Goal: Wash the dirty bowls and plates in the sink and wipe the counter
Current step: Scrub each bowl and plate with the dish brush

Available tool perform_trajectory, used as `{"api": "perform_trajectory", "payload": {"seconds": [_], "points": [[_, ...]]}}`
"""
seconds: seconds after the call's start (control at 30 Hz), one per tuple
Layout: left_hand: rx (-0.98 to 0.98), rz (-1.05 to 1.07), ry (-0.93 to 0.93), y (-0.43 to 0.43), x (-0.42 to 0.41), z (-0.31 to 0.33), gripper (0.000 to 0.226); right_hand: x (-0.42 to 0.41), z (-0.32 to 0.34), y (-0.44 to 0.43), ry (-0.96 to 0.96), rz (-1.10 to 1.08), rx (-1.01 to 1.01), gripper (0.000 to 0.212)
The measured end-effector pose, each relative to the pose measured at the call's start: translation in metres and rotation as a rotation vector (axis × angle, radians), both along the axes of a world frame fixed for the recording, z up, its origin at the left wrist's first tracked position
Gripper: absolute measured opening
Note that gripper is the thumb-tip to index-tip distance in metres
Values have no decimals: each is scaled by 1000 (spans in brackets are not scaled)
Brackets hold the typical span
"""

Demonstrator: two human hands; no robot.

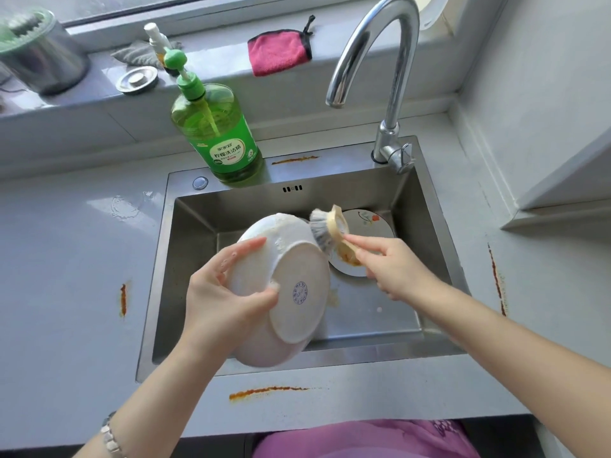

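Note:
A white bowl [297, 259] hangs tilted over the steel sink [439, 226], its underside with a blue stamp turned toward me. My left hand [224, 292] grips its rim, thumb on the base. My right hand [393, 269] pinches a round dish brush [327, 229], whose grey bristles press against the bowl's upper right edge. Behind the brush a patterned plate [367, 223] with orange sauce residue lies in the sink, partly hidden. Orange sauce streaks mark the grey counter [66, 259] at the streak left of the sink [123, 299], the front streak [264, 391] and the right streak [496, 279].
A green dish soap bottle [218, 133] stands on the sink's back ledge. The chrome faucet [393, 77] arches over the right side. On the windowsill lie a pink cloth [279, 52], a sink strainer [137, 81], a small spray bottle [157, 39] and a metal pot [39, 54].

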State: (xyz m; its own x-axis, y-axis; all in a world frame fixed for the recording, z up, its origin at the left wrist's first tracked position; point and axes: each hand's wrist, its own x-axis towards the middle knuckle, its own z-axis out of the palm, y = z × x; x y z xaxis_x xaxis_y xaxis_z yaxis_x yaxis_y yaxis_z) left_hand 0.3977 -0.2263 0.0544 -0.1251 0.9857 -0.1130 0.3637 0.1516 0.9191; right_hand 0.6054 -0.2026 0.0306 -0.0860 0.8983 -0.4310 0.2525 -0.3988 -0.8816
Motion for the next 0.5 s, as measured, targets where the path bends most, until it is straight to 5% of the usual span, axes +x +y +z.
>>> {"api": "perform_trajectory", "payload": {"seconds": [0.17,0.33,0.5], "points": [[-7,8,12,3,-4,-6,52,-22,1,-3,151,47,120,39],[13,65,-63,6,-3,-3,49,7,-42,-9,-62,-47,-184,41],[69,151,-382,10,14,-7,76,4,-54,-20,601,-348,-301,83]]}}
